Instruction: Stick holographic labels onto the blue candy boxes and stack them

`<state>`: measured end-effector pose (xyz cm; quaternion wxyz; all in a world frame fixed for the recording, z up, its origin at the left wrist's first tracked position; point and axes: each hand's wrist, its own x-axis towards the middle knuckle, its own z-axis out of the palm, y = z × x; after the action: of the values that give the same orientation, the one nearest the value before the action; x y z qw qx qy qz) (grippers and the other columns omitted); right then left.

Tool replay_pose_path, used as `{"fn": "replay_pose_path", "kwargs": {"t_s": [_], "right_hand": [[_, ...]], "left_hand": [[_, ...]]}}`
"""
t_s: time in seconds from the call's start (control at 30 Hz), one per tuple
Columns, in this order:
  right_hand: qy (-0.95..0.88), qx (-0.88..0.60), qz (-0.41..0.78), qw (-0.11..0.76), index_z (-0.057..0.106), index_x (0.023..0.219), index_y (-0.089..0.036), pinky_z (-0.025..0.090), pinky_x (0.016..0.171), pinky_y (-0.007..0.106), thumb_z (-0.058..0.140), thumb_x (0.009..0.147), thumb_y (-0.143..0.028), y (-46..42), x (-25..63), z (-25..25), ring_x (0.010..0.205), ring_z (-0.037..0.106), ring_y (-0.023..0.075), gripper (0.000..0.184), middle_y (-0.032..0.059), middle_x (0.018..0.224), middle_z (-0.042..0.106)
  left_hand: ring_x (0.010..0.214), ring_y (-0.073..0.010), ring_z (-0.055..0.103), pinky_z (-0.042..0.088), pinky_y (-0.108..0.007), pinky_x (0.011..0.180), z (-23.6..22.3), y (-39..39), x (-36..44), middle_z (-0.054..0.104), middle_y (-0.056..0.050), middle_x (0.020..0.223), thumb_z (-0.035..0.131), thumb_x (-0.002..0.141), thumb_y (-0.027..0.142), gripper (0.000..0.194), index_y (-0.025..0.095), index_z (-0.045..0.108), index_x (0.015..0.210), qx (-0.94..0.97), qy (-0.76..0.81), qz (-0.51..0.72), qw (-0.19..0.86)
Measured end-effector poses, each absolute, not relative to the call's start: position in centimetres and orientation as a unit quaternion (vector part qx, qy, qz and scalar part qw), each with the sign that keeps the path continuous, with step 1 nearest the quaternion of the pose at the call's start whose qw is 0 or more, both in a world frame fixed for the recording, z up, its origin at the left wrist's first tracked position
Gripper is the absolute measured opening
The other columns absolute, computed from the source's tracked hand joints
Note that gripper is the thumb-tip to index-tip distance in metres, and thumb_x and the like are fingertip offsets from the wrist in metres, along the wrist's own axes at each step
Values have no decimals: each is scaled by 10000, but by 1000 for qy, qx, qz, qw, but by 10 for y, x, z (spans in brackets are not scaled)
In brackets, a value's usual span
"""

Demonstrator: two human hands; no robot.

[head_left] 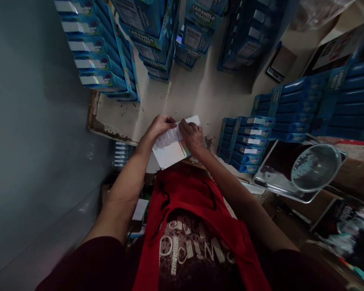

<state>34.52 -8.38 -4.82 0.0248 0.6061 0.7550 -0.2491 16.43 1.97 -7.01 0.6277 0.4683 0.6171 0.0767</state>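
In the head view, a white sheet (169,155) with a row of pale strips like labels lies tilted in front of me, over the table's near edge. My left hand (161,126) is closed at the sheet's upper left part, thumb and fingers pinching near the strips. On the other side, my right hand (193,136) has its fingers bent over the sheet's upper right part, closed on it. The fingertips of both hands are close together. A small coloured patch shows on the sheet beside my right hand.
Stacked blue boxes (100,52) stand at the back left, more stacks (195,34) behind. Further blue packs (245,141) sit right, beside a clear bowl (317,167) of light blue pieces on a metal tray (269,180). A small scale (280,62) lies back right. A wall (33,121) borders the left.
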Motion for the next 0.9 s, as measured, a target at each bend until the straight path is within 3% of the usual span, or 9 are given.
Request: {"fn": "replay_pose_path", "kwargs": {"t_s": [0.13, 0.27, 0.4, 0.53, 0.6, 0.67, 0.73, 0.8, 0.9], "right_hand": [[749, 608, -262, 14, 664, 1533, -216, 424, 1083, 488, 479, 1129, -195, -103, 347, -43, 1369, 555, 346, 445, 115, 1612, 660], [709, 651, -272, -27, 808, 1236, -210, 452, 996, 461, 566, 1110, -255, -120, 351, -32, 1198, 628, 336, 277, 140, 1225, 805], [608, 716, -302, -166, 794, 1007, -219, 476, 906, 387, 637, 1053, -282, -141, 355, -13, 955, 660, 255, 175, 82, 952, 763], [407, 756, -400, -320, 747, 959, -232, 443, 699, 298, 696, 992, -437, -161, 368, 19, 686, 547, 163, 214, -29, 713, 610], [338, 752, -439, -358, 736, 926, -227, 404, 639, 280, 753, 933, -502, -167, 378, 38, 644, 497, 143, 276, -47, 676, 575], [302, 744, -462, -376, 731, 888, -221, 385, 622, 276, 796, 883, -508, -173, 390, 57, 627, 469, 130, 294, -51, 664, 565], [280, 735, -482, -385, 731, 865, -219, 369, 616, 278, 818, 864, -506, -178, 400, 72, 614, 445, 122, 300, -54, 655, 552], [267, 730, -499, -384, 734, 855, -222, 351, 611, 282, 837, 852, -518, -185, 409, 83, 609, 427, 119, 314, -54, 648, 541], [261, 732, -507, -373, 740, 852, -228, 315, 604, 288, 849, 840, -537, -196, 417, 90, 606, 399, 122, 328, -57, 627, 504]], "left_hand": [[721, -196, 632, 482, -315, 742, -70, 18, 159, 752, -20, 751, 863, 679, 291, 162, 189, 816, 796, 511, 607, 29, 608], [815, -249, 692, 513, -357, 808, -76, 18, 162, 784, -48, 788, 857, 711, 276, 118, 220, 833, 812, 594, 617, -16, 517], [997, -326, 728, 522, -432, 948, -80, 19, 168, 812, -101, 925, 834, 783, 223, 70, 225, 832, 853, 637, 639, -2, 431], [1269, -372, 665, 477, -497, 1136, -66, 7, 179, 787, -157, 1244, 862, 835, 307, 179, 216, 820, 983, 653, 635, 135, 390], [1242, -340, 683, 496, -476, 1139, -53, -11, 188, 785, -149, 1233, 854, 876, 499, 326, 210, 806, 1018, 618, 607, 204, 455], [1106, -296, 734, 560, -439, 1043, -38, -35, 200, 802, -139, 1123, 762, 899, 732, 563, 191, 798, 1053, 541, 558, 229, 586], [1011, -268, 759, 595, -400, 940, -24, -61, 213, 812, -140, 1076, 723, 840, 874, 759, 170, 794, 1116, 449, 498, 224, 708], [957, -247, 763, 599, -364, 877, -14, -83, 226, 819, -138, 1063, 823, 725, 881, 828, 159, 797, 1130, 384, 462, 211, 771], [741, -173, 685, 544, -292, 729, -4, -101, 242, 774, -70, 830, 988, 576, 722, 677, 154, 792, 889, 359, 488, 195, 771]]}}
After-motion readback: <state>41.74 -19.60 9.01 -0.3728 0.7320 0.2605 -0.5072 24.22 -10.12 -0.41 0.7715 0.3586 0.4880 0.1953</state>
